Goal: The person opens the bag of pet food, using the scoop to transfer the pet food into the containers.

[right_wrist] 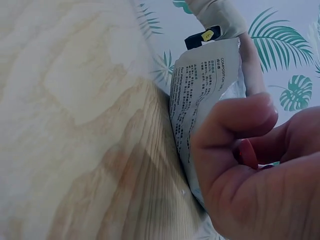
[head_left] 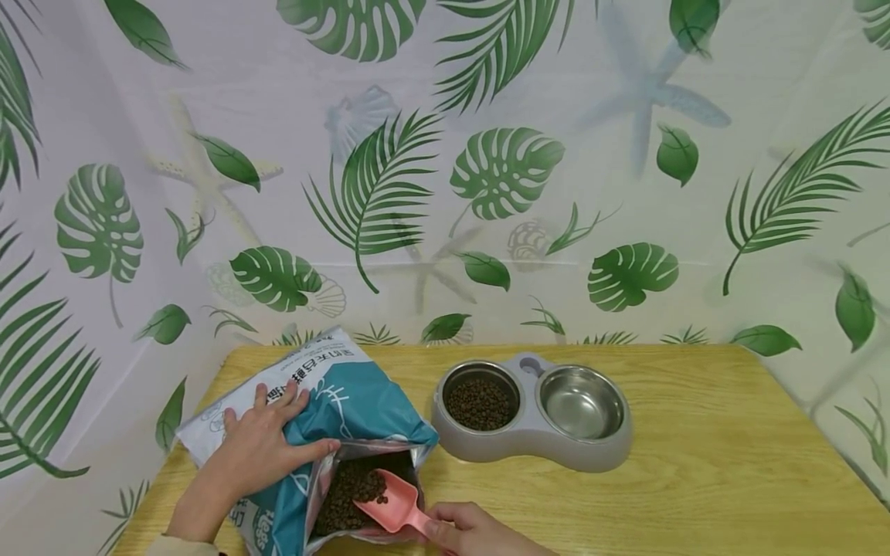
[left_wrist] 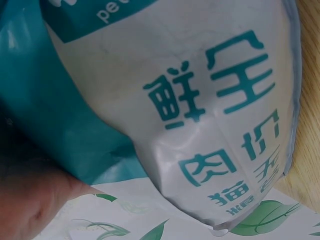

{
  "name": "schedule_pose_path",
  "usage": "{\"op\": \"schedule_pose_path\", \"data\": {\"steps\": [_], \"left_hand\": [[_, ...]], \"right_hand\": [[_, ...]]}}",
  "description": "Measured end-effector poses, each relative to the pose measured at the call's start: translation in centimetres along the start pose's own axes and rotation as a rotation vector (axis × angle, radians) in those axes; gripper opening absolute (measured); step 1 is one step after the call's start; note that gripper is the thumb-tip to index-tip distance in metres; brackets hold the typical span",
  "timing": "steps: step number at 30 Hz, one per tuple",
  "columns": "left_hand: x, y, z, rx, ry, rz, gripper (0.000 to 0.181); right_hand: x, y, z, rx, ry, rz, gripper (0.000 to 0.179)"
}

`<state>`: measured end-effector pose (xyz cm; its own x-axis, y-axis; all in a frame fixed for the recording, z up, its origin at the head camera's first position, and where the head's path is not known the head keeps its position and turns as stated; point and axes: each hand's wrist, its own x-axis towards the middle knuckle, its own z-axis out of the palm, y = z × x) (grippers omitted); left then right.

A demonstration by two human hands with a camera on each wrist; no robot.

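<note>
A teal and white pet food bag point(head_left: 361, 401) lies on the table with its open mouth toward me, brown kibble point(head_left: 341, 494) inside. My left hand point(head_left: 260, 440) rests on the bag's upper side, fingers spread; in the left wrist view part of that hand point(left_wrist: 35, 200) shows beside the printed bag point(left_wrist: 200, 115). My right hand point(head_left: 480, 529) grips the handle of a pink scoop point(head_left: 396, 502), whose bowl is in the bag's mouth with some kibble on it. From the right wrist, curled fingers point(right_wrist: 235, 120) surround the reddish handle end point(right_wrist: 246, 152).
Right of the bag stands a grey double pet bowl point(head_left: 535, 444). Its left steel bowl point(head_left: 448, 386) contains kibble; the right steel bowl point(head_left: 580, 409) shows a bare metal bottom. A leaf-print cloth point(head_left: 528, 309) hangs behind the wooden table point(head_left: 730, 463).
</note>
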<state>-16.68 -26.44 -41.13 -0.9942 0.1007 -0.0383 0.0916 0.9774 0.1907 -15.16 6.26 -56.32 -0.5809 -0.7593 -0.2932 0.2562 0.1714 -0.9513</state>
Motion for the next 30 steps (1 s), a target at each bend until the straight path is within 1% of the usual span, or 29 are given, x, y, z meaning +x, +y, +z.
{"op": "schedule_pose_path", "data": {"steps": [3, 4, 6, 8, 10, 13, 16, 17, 20, 23, 26, 28, 30], "left_hand": [[0.0, 0.1, -0.1, 0.004, 0.001, 0.002, 0.107], [0.0, 0.1, -0.2, 0.004, 0.0, 0.001, 0.107], [0.0, 0.1, -0.1, 0.001, -0.008, 0.0, 0.107], [0.0, 0.1, -0.1, -0.004, -0.014, -0.002, 0.107], [0.0, 0.1, 0.0, -0.006, -0.015, -0.002, 0.107], [0.0, 0.0, 0.1, -0.005, -0.005, 0.002, 0.106], [0.0, 0.0, 0.2, -0.002, 0.003, 0.007, 0.106], [0.0, -0.1, 0.2, -0.003, 0.004, 0.007, 0.106], [-0.1, -0.1, 0.3, -0.008, 0.002, 0.005, 0.105], [-0.1, 0.0, 0.3, -0.009, 0.001, 0.004, 0.106], [-0.1, 0.0, 0.3, -0.006, 0.001, 0.005, 0.106], [0.0, 0.0, 0.2, -0.006, 0.002, 0.005, 0.106], [0.0, 0.0, 0.2, -0.008, 0.003, 0.007, 0.106]], "right_hand": [[-0.7, -0.1, -0.3, -0.009, 0.001, -0.037, 0.043], [-1.0, -0.3, -0.3, -0.01, -0.001, -0.042, 0.042], [-1.6, -0.5, -0.6, 0.026, -0.013, -0.032, 0.046], [-2.7, -2.1, -0.2, 0.033, -0.021, -0.035, 0.048], [-3.8, -4.0, 0.3, 0.026, -0.033, -0.014, 0.047], [-5.2, -6.6, 1.0, 0.068, -0.053, -0.023, 0.048], [-6.0, -8.3, 1.4, 0.114, -0.088, -0.069, 0.049], [-6.2, -8.7, 1.6, 0.143, -0.092, -0.098, 0.052], [-6.7, -9.4, 1.6, 0.176, -0.104, -0.131, 0.053], [-7.2, -10.0, 1.3, 0.206, -0.081, -0.12, 0.044], [-7.8, -10.5, 0.6, 0.211, -0.026, -0.11, 0.033], [-8.2, -10.8, -0.2, 0.197, 0.042, -0.1, 0.031], [-8.5, -11.2, -1.1, 0.153, 0.138, -0.099, 0.035]]}}
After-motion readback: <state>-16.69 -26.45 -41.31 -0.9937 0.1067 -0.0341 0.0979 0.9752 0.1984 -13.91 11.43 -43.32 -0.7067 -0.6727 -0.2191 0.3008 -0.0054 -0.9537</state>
